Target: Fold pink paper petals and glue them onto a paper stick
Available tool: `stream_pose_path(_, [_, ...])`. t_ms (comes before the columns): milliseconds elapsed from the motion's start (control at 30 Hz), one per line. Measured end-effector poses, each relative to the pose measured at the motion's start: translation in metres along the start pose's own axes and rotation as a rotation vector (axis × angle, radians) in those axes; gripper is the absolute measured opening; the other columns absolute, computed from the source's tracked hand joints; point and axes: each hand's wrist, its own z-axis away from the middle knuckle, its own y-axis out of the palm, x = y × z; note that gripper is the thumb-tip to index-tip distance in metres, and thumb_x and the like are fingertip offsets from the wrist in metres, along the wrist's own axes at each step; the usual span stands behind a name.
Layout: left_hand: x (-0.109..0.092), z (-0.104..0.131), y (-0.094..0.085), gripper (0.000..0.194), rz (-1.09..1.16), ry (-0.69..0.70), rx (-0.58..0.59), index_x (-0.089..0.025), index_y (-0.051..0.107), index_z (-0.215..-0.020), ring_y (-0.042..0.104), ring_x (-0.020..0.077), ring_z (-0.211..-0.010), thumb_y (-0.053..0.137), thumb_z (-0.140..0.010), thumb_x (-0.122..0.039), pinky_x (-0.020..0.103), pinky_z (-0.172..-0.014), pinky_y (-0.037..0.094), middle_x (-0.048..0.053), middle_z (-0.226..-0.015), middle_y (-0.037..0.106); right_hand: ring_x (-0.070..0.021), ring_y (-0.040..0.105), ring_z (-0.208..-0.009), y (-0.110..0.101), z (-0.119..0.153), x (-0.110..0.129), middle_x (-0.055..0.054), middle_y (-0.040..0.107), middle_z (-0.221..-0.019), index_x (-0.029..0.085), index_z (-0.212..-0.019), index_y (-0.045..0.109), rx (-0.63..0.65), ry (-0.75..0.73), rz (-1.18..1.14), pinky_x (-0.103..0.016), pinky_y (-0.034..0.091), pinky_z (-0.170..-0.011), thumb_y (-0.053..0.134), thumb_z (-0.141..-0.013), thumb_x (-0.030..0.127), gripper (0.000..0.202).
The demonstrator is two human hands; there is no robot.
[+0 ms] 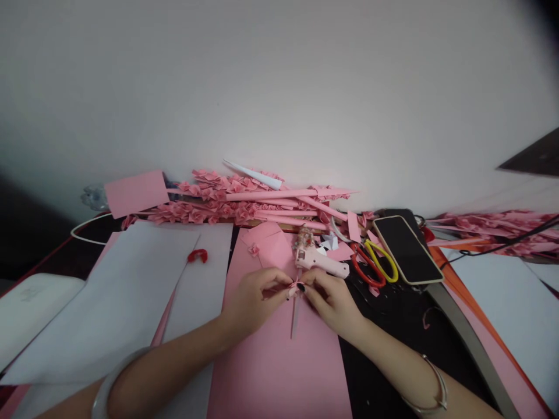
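Both my hands meet over the pink sheet (279, 372), pinching one small folded pink paper piece (295, 290) between thumbs and fingertips. My left hand (251, 299) holds its left side; my right hand (336, 302), with dark nails, grips the right side. The fingers partly hide the piece's shape. A thin pale strip (294, 320) runs below it toward me; whether the two are joined I cannot tell. Just beyond my fingers lies a light pink glue gun (321, 261). Pink paper squares (273, 247) and a tiny pink paper flower (254, 249) are behind my left hand.
Red-and-yellow-handled scissors (373, 265) and a phone (408, 249) lie to the right. Pink paper flower stems (244, 201) are piled along the wall. White sheets (117, 291), a red curled piece (198, 255) and a white box-like object (37, 308) occupy the left.
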Motion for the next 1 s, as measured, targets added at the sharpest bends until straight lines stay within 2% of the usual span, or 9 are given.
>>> stream_pose_path(133, [-0.0061, -0.0004, -0.0022, 0.018, 0.024, 0.013, 0.034, -0.015, 0.064, -0.088, 0.062, 0.0150, -0.077, 0.049, -0.085, -0.025, 0.025, -0.071, 0.049, 0.005, -0.083, 0.067, -0.0103, 0.047, -0.051, -0.0002, 0.0010, -0.0012, 0.001, 0.051, -0.064, 0.019, -0.085, 0.054, -0.004, 0.015, -0.075, -0.022, 0.039, -0.049, 0.044, -0.090, 0.018, 0.012])
stream_pose_path(400, [-0.0056, -0.0011, -0.0020, 0.014, -0.057, 0.030, 0.032, -0.017, 0.062, -0.088, 0.061, 0.0158, -0.075, 0.054, -0.082, -0.025, 0.026, -0.069, 0.049, 0.004, -0.085, 0.065, -0.0103, 0.049, -0.050, -0.0008, -0.0003, 0.0003, 0.001, 0.052, -0.064, 0.018, -0.086, 0.057, 0.019, 0.015, -0.135, -0.022, 0.040, -0.049, 0.046, -0.090, 0.020, 0.012])
stream_pose_path(567, [-0.0061, 0.0003, -0.0022, 0.004, -0.088, 0.104, 0.004, -0.018, 0.060, -0.080, 0.061, 0.0172, -0.088, 0.056, -0.078, -0.019, 0.024, -0.069, 0.050, 0.006, -0.106, 0.063, -0.0119, 0.049, -0.053, -0.0022, -0.0010, 0.0024, 0.001, 0.054, -0.062, 0.019, -0.083, 0.059, 0.048, -0.012, -0.082, -0.024, 0.041, -0.051, 0.047, -0.089, 0.019, 0.013])
stream_pose_path(700, [-0.0051, 0.0008, -0.0019, 0.005, -0.073, 0.111, 0.018, -0.017, 0.060, -0.077, 0.063, 0.0158, -0.084, 0.055, -0.079, -0.019, 0.026, -0.073, 0.051, 0.006, -0.094, 0.067, -0.0114, 0.047, -0.050, -0.0019, -0.0004, 0.0006, 0.001, 0.054, -0.060, 0.019, -0.083, 0.060, 0.052, -0.011, -0.068, -0.023, 0.039, -0.048, 0.048, -0.088, 0.021, 0.014])
stream_pose_path(800, [-0.0057, 0.0009, -0.0020, 0.007, -0.087, 0.127, -0.018, -0.017, 0.063, -0.076, 0.063, 0.0161, -0.083, 0.057, -0.079, -0.020, 0.027, -0.076, 0.050, 0.005, -0.090, 0.068, -0.0114, 0.046, -0.050, -0.0021, -0.0004, 0.0001, 0.001, 0.053, -0.060, 0.019, -0.082, 0.061, 0.040, -0.012, -0.047, -0.023, 0.038, -0.048, 0.048, -0.088, 0.022, 0.014])
stream_pose_path(1000, [-0.0061, 0.0009, -0.0024, 0.009, -0.077, 0.098, -0.053, -0.017, 0.066, -0.076, 0.064, 0.0168, -0.081, 0.059, -0.079, -0.022, 0.026, -0.072, 0.050, 0.005, -0.086, 0.069, -0.0121, 0.046, -0.052, -0.0046, -0.0008, 0.0040, 0.002, 0.051, -0.059, 0.019, -0.081, 0.058, 0.078, -0.031, -0.041, -0.024, 0.038, -0.051, 0.045, -0.090, 0.021, 0.016])
